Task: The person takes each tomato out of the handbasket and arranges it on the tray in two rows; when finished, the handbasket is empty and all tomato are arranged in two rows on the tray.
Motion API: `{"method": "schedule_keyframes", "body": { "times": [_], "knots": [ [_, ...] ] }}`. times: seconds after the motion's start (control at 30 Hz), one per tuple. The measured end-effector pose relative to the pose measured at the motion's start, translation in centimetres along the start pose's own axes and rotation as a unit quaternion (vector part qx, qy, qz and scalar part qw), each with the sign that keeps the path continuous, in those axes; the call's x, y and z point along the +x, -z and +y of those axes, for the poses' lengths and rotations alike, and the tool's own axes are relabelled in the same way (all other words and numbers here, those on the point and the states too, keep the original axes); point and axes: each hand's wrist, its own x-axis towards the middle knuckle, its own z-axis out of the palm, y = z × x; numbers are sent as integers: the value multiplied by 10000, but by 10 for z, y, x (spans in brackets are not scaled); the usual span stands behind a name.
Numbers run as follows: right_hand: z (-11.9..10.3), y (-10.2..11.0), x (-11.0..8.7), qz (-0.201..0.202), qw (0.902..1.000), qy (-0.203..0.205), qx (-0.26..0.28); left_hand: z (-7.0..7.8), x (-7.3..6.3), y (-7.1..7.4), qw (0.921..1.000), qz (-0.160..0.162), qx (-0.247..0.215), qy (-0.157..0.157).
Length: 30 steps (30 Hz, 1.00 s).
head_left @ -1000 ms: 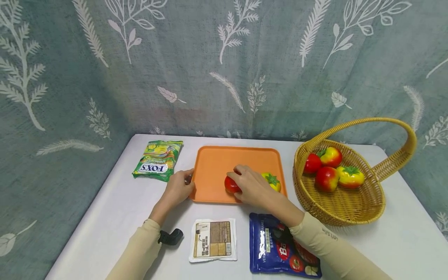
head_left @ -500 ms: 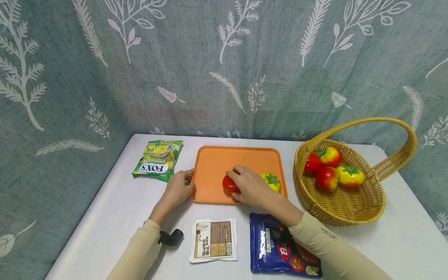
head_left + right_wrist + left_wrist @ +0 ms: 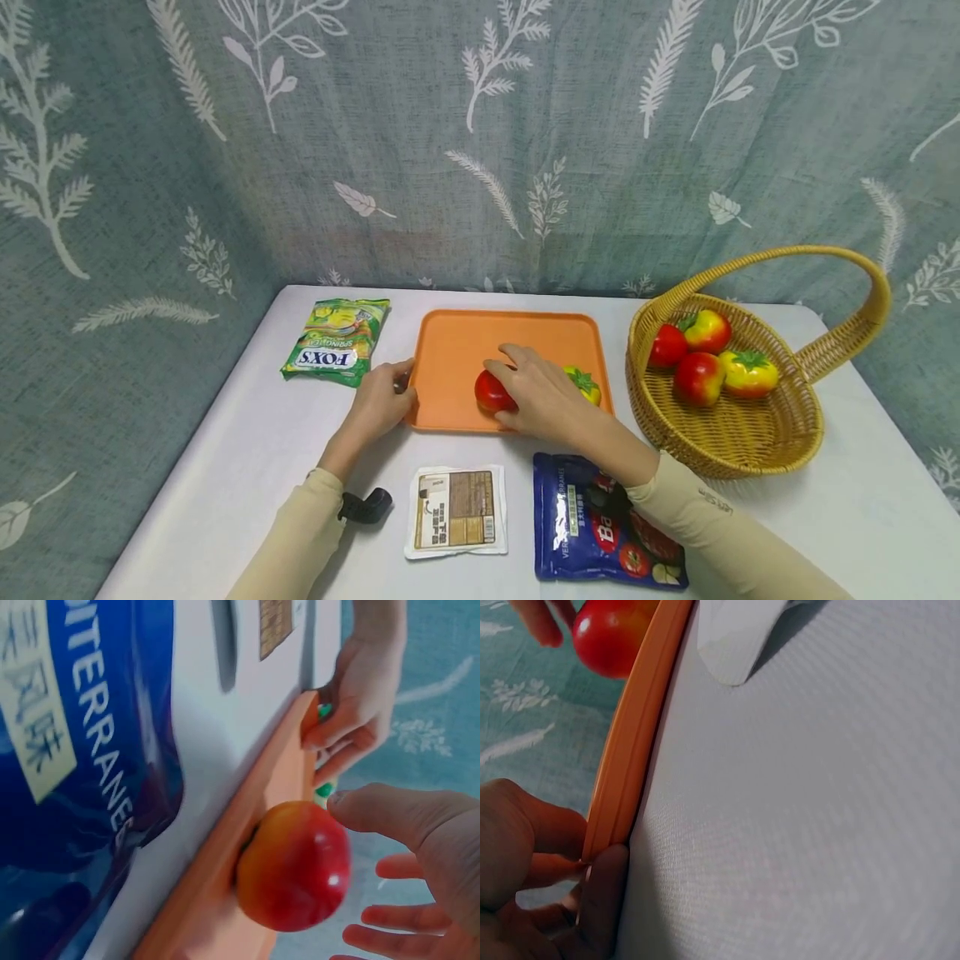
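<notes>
My left hand [image 3: 378, 400] pinches the left rim of an orange tray [image 3: 450, 354], with thumb and fingers on either side of the rim [image 3: 622, 772] in the left wrist view. On the tray rests a round red-and-orange apple [image 3: 493, 392]. Around its right side is my right hand [image 3: 547, 396], fingers spread. The right wrist view has the thumb tip close to the apple [image 3: 296, 866] and the other fingers extended apart from it. Behind the right hand, partly hidden, a yellow fruit with a green leafy top [image 3: 587, 385] lies on the tray.
A wicker basket [image 3: 720, 446] with a tall handle holds several red and yellow fruits at the right. A green snack bag [image 3: 337, 342] lies left of the tray. Nearer are a brown-and-white packet [image 3: 457, 512] and a blue pouch [image 3: 600, 533], with the right forearm above it.
The apple has shifted slightly left on the tray. My right hand's fingers have spread and lifted off it a little. The left hand keeps its grip on the rim.
</notes>
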Motion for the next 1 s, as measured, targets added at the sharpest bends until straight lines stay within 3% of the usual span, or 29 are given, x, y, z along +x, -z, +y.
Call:
{"method": "schedule_keyframes", "body": {
  "times": [0.17, 0.47, 1.0],
  "knots": [
    [-5, 9, -11, 311, 9992, 253, 5, -1, 0, 1, 10000, 2, 58, -7],
    [-9, 22, -30, 620, 9975, 337, 72, 0, 2, 0, 9999, -58, 31, 83],
    [-4, 47, -59, 914, 9956, 162, 111, 1, 2, -1, 10000, -53, 12, 74]
  ]
}}
